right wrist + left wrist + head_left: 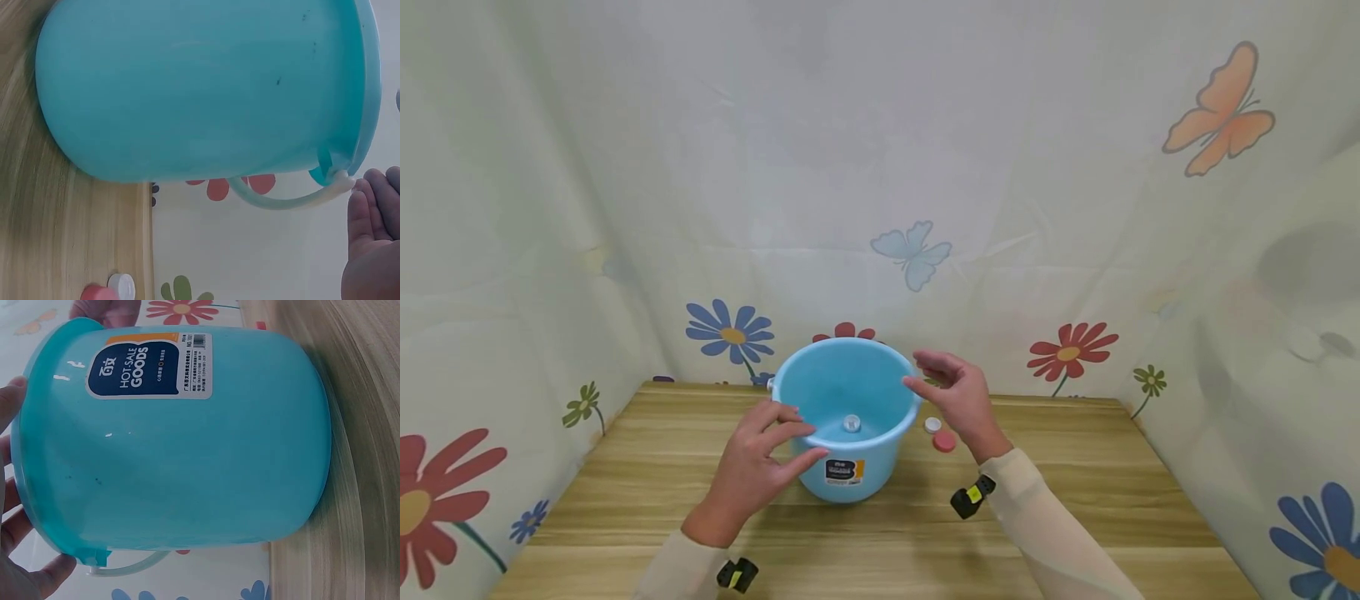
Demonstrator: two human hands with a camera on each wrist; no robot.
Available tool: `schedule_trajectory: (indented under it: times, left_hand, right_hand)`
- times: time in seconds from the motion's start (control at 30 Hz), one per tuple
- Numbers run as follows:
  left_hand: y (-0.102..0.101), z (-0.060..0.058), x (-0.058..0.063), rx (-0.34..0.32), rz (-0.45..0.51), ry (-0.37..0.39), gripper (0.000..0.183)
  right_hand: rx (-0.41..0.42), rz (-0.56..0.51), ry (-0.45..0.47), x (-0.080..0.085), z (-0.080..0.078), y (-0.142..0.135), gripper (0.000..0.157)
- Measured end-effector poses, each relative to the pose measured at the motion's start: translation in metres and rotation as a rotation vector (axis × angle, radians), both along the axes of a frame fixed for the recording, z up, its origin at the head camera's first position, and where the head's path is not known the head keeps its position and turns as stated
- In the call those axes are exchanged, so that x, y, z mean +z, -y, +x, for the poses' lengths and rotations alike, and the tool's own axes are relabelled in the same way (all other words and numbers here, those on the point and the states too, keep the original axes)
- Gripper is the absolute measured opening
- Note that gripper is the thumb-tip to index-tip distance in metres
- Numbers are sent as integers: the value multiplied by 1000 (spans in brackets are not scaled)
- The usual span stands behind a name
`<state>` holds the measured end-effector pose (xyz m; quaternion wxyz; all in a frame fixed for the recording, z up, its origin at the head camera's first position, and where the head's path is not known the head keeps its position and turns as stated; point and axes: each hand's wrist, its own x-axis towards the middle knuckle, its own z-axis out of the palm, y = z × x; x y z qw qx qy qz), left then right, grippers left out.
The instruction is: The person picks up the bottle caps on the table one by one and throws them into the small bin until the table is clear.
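Note:
A light blue plastic bucket point(850, 467) stands upright on the wooden table, a dark label point(150, 365) on its front. Inside, on the bottom, lies a small white round piece point(852, 423) that looks like a cap. My left hand point(756, 458) is at the bucket's left front rim, thumb outside and loosely bent fingers along the edge. On the opposite side, my right hand point(961, 398) is beside the right rim, fingers nearly straight. In the right wrist view, its fingertips are close to the white handle's point(281, 201) joint; contact is unclear.
To the right of the bucket, a white cap point(932, 425) and a pinkish-red round lid point(944, 441) lie side by side on the table point(1075, 500). Behind it hangs a pale curtain point(820, 183) printed with flowers and butterflies.

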<state>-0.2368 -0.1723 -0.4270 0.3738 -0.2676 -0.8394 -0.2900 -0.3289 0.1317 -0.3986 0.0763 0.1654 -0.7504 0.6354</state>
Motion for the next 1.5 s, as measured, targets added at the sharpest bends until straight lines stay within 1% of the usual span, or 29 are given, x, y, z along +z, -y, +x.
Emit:
schedule_trajectory:
  times: [0.17, 0.3, 0.5, 0.63, 0.87, 1.03, 1.27, 1.5]
  left_hand:
    - [0, 0, 0, -3, 2, 3, 31]
    - [0, 1, 1, -5, 3, 8, 31]
    - [0, 1, 2, -3, 2, 7, 32]
    - [1, 0, 1, -2, 1, -7, 31]
    - [1, 0, 2, -5, 5, 8, 31]
    - [0, -1, 1, -5, 2, 3, 31]
    - [1, 0, 1, -1, 5, 17, 32]
    - [1, 1, 1, 0, 7, 23, 34]
  right_hand:
    - [-31, -12, -16, -6, -3, -7, 51]
    - [-54, -19, -23, -11, -5, -13, 52]
    - [-88, -52, -26, -21, -8, -21, 46]
    - [-115, -45, -10, -27, -10, -26, 46]
    - [-147, -46, 41, -37, -10, -33, 47]
    - [-184, -22, 43, -46, -11, -37, 48]
    - [-215, 44, 61, -62, -14, -40, 47]
    - [-208, 91, 89, -78, -16, -44, 52]
